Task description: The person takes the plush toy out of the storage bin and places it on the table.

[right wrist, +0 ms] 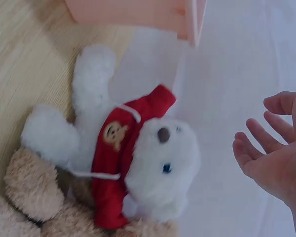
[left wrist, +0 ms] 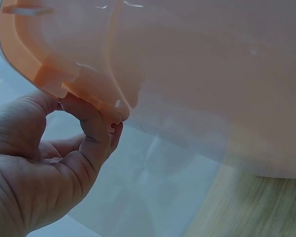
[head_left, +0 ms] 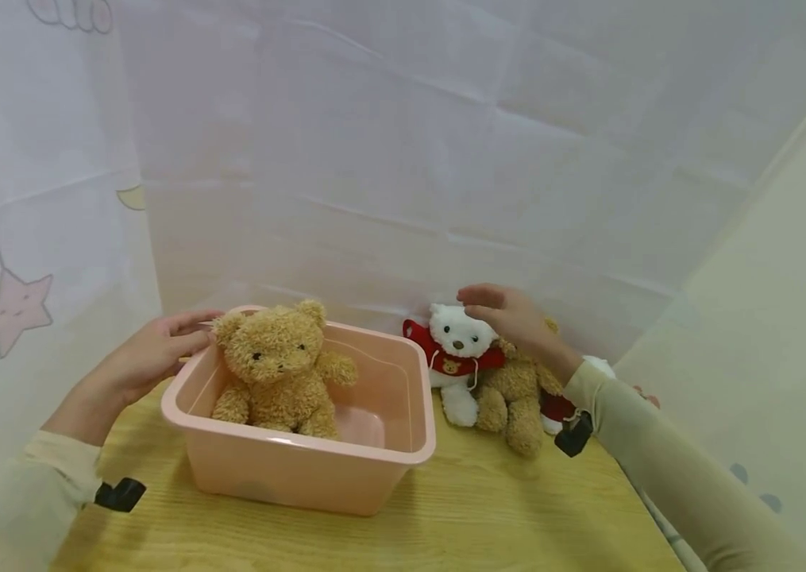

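A pink plastic bin (head_left: 288, 469) stands on the wooden table with a tan teddy bear (head_left: 277, 357) sitting inside it, against its left end. My left hand (head_left: 156, 353) grips the bin's left rim; in the left wrist view the thumb and fingers (left wrist: 86, 121) pinch the rim's underside edge. Over the head of a white teddy bear (right wrist: 163, 168) in a red hoodie, my right hand (head_left: 517, 318) hovers with nothing in it. The right wrist view shows its fingers (right wrist: 259, 136) loosely bent and apart from the bear.
Beside the white bear leans a brown teddy bear (head_left: 517, 397), partly behind my right forearm. Another white and red plush toy (head_left: 558, 409) shows behind that arm. A pale cloth backdrop (head_left: 403, 175) hangs close behind the toys and the bin.
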### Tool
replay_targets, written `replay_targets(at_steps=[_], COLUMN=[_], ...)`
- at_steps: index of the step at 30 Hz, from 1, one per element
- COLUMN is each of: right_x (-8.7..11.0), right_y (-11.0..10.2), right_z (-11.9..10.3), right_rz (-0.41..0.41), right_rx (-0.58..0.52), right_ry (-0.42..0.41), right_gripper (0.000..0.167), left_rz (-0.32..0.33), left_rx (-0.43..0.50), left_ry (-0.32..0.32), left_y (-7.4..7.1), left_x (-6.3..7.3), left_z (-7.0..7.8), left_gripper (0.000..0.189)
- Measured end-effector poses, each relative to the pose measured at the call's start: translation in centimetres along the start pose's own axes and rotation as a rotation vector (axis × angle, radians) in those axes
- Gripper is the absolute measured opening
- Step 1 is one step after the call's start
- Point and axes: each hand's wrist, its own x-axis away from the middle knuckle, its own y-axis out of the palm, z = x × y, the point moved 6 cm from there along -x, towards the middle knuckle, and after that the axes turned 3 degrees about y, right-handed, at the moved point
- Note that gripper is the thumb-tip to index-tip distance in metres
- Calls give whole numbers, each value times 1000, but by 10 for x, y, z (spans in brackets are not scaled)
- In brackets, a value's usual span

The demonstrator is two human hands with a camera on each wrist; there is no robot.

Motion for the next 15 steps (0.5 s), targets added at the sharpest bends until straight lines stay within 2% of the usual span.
replay_targets(at_steps=[10,13,15], right_x=[-14,-20,-24], right_y=[53,69,81], right_z=[-56,-71,-78], right_rz=[-122,-152,-170], right_rx=[3,32,92], right_ry=[-182,-222,-255], right_gripper=[37,40,43], left_rz=[4,5,3], left_rx=[12,18,19], left_ry=[7,9,11], left_y=[0,0,1], left_x=[-2,-1,-1], left_z=[-3,-2,-1], left_gripper=[64,65,65])
